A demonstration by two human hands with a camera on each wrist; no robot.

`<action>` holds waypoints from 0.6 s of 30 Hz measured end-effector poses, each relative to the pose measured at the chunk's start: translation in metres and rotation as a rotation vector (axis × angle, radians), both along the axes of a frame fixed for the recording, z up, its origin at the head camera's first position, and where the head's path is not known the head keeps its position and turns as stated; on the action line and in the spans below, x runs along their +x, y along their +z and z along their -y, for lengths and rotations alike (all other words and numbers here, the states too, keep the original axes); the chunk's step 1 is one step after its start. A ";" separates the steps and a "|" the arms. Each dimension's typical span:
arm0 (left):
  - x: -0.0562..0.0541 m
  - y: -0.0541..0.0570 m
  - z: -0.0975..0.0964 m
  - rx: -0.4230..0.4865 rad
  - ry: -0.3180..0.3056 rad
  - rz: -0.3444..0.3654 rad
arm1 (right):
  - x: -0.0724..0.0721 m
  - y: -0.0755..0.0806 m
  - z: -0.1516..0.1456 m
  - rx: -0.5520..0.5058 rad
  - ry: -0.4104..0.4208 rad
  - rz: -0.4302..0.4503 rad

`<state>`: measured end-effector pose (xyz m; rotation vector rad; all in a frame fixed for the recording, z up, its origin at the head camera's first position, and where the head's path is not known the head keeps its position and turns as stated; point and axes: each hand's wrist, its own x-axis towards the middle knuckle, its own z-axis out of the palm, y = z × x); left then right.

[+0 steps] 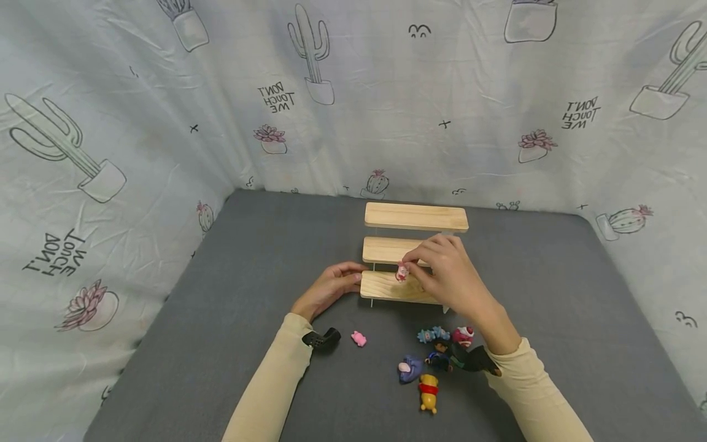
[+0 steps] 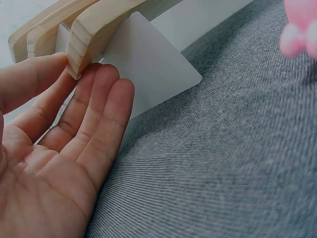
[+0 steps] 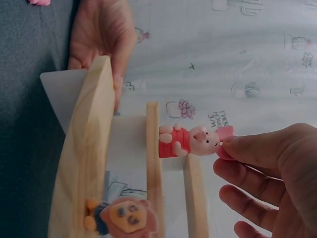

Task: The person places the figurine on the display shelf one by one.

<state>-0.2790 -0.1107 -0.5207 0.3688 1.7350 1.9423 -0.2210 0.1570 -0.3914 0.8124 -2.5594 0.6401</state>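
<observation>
A three-step wooden display shelf stands on the grey cloth. At the left end of its lowest board, my left hand pinches the edge, thumb above and fingertips below. My right hand pinches a small pink Piglet figurine by its ears, between thumb and index finger. In the head view the figurine overlaps the lowest board. A figurine with an orange face and a pinkish mane sits on that board, hidden behind my right hand in the head view.
A pink figurine lies alone in front of the shelf. To its right are blue figurines, a dark-pink one, a dark-haired one, a purple one and Winnie the Pooh. A patterned curtain hangs behind.
</observation>
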 end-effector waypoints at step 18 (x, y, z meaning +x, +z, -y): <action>-0.001 -0.001 0.000 -0.001 -0.017 -0.022 | -0.007 -0.017 -0.001 0.040 -0.028 0.059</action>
